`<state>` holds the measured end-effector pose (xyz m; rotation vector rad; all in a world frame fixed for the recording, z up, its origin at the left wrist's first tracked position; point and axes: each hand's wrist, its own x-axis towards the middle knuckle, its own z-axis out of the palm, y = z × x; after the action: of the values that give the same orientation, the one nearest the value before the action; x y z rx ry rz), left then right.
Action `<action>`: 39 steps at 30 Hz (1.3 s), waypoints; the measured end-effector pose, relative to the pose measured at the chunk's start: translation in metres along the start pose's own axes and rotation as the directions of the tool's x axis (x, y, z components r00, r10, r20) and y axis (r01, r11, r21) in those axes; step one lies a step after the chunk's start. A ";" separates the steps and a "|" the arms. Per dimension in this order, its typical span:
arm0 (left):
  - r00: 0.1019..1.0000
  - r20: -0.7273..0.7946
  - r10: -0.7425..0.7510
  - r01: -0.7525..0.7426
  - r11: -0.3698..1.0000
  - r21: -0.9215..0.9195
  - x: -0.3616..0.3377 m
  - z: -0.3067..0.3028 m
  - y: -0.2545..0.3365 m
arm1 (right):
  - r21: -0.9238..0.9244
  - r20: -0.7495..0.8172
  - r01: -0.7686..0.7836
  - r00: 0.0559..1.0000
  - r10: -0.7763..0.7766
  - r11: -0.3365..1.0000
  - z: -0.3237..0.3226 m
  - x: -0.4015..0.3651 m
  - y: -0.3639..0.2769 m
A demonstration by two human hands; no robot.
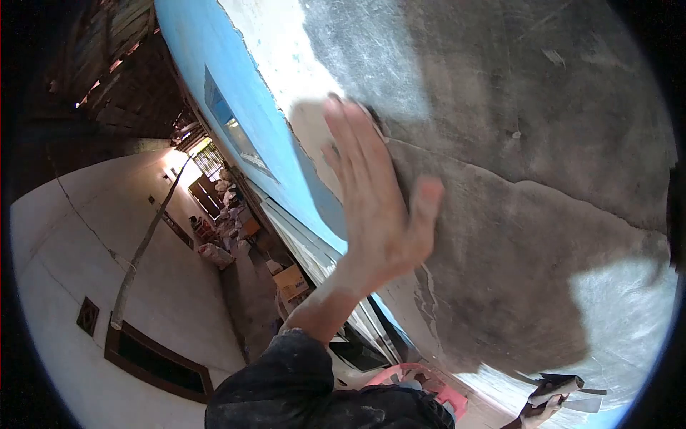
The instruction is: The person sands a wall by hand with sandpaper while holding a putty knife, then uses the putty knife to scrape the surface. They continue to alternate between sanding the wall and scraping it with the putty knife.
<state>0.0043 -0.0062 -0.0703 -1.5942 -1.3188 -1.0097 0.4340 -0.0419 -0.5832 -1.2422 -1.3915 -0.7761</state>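
My left hand [379,207] is raised flat against a rough grey plastered wall [543,129], fingers together and thumb spread, holding nothing. Its dark dusty sleeve [286,372] reaches up from the bottom of the view. My right hand [547,407] is low at the bottom right, closed on the handle of a plastering trowel [572,392], which it holds away from the wall.
The wall has a blue painted part [236,93] at the left and a long crack [572,196] across the grey patch. An alley [243,286] runs away at the left with boxes, bags and a white wall [93,236]. A pink object [429,379] lies below.
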 end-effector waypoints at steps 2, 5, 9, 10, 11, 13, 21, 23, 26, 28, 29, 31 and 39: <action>0.994 0.085 0.070 -0.077 0.994 0.082 -0.013 -0.001 -0.003 | -0.009 0.065 -0.053 0.996 0.053 0.999 -0.002 -0.019 0.008; 0.996 0.019 0.086 -0.087 0.989 0.116 0.018 -0.006 -0.019 | 0.451 0.103 -0.318 0.947 0.305 0.834 -0.008 0.041 -0.031; 0.998 -0.046 0.038 -0.037 0.999 0.021 0.024 -0.003 -0.021 | 0.760 0.439 -0.634 0.662 0.607 0.142 -0.017 0.082 -0.062; 0.997 -0.055 0.051 -0.051 0.999 0.007 0.016 0.002 -0.019 | 0.767 0.510 -0.642 0.599 0.617 -0.011 -0.018 0.084 -0.064; 0.996 -0.064 0.064 -0.064 0.998 -0.008 0.006 0.007 -0.017 | 0.762 0.569 -0.632 0.548 0.614 -0.142 -0.019 0.086 -0.065; 0.989 -0.060 0.136 -0.137 0.991 -0.004 -0.019 0.013 -0.013 | 0.739 0.642 -0.593 0.475 0.602 -0.320 -0.019 0.082 -0.063; 0.990 -0.106 0.094 -0.093 0.995 0.019 0.018 0.008 -0.021 | 0.659 0.713 -0.671 0.410 0.569 -0.340 -0.044 0.122 -0.092; 0.993 -0.100 0.065 -0.067 0.998 -0.016 0.017 0.008 -0.021 | 0.689 0.695 -0.626 0.430 0.576 -0.365 -0.037 0.117 -0.091; 0.997 -0.053 0.047 -0.049 0.998 -0.035 -0.004 0.010 -0.019 | 0.734 0.662 -0.596 0.519 0.540 -0.327 -0.035 0.109 -0.086; 0.999 -0.016 0.035 -0.036 0.997 -0.064 -0.025 0.016 -0.012 | 0.715 0.689 -0.541 0.437 0.578 -0.443 -0.039 0.123 -0.099; 1.000 -0.002 0.030 -0.030 0.997 -0.076 -0.032 0.016 -0.013 | 0.730 0.665 -0.544 0.428 0.612 -0.412 -0.035 0.123 -0.099; 0.998 -0.040 0.042 -0.045 0.998 -0.054 -0.034 0.024 -0.022 | 0.714 0.694 -0.561 0.494 0.524 -0.418 -0.037 0.130 -0.096; 0.987 -0.160 -0.027 0.014 0.997 -0.078 0.019 0.007 -0.012 | 0.694 0.715 -0.564 0.465 0.522 -0.447 -0.036 0.125 -0.092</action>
<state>-0.0047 0.0077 -0.0536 -1.5238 -1.2015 -1.1890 0.3697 -0.0655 -0.4397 -0.4754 -0.5712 1.0891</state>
